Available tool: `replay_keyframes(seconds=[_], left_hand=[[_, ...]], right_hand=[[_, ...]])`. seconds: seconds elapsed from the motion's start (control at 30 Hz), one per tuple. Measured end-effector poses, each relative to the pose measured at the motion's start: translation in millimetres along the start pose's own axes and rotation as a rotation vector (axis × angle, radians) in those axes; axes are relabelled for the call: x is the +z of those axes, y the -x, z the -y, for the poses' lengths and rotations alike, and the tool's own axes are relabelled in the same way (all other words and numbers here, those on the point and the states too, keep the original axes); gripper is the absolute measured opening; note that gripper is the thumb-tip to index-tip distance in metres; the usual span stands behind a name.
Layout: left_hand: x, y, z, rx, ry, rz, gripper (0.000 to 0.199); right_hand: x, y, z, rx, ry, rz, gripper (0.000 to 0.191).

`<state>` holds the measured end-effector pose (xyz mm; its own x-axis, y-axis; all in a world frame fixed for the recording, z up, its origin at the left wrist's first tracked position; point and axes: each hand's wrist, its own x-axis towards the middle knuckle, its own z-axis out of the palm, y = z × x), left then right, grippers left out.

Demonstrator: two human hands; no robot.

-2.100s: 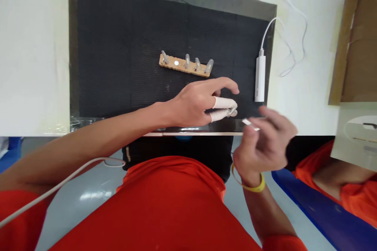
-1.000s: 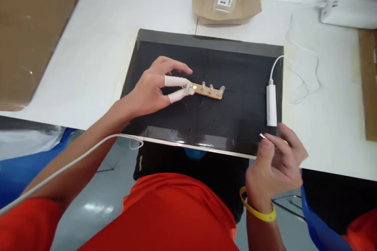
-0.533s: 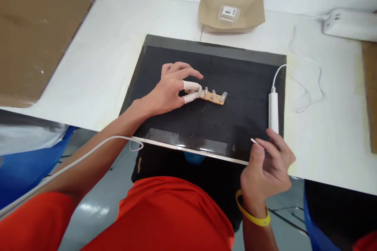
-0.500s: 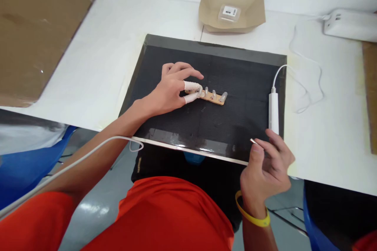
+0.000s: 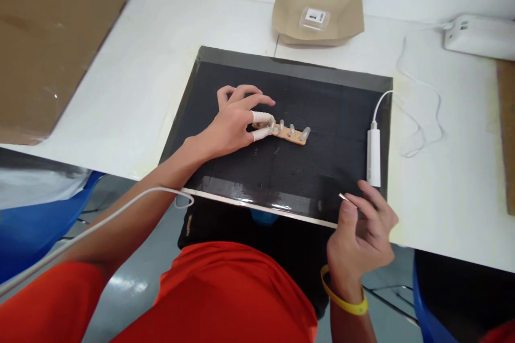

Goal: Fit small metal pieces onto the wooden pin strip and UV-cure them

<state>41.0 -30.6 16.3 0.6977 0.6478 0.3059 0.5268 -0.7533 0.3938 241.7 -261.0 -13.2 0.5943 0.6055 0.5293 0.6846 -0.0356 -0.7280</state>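
Brown paper tray with a labelled clear box inside, white power strip farther right, brown panel far left.

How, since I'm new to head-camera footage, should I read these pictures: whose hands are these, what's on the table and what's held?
There is no machine: these are a person's own two hands. Every picture comes from one camera on that person's head, looking forward and down. On the white table lies a black rectangular mat bearing a narrow tan strip with clear rounded pieces along it. Near the mat's right edge is a slim white oblong device; behind the mat, a brown paper tray holds a clear plastic box. The left hand, with white covers on thumb and index finger, appears to pinch another clear piece at the strip. The right hand holds a thin shiny object, mostly hidden.
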Motion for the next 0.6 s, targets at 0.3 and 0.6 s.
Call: replay_keyframes(seconds=[0.3, 0.6], left_hand=[[-2.3, -0.1, 1.4, -0.005, -0.045, -0.015, 0.013], [-3.6, -0.6, -2.0, -0.019, -0.072, -0.008, 0.023]], right_hand=[[-1.9, 1.6, -4.5, -0.007, 0.008, 0.020, 0.009], [-2.3, 1.6, -3.5, -0.003, -0.005, 0.040, 0.011]])
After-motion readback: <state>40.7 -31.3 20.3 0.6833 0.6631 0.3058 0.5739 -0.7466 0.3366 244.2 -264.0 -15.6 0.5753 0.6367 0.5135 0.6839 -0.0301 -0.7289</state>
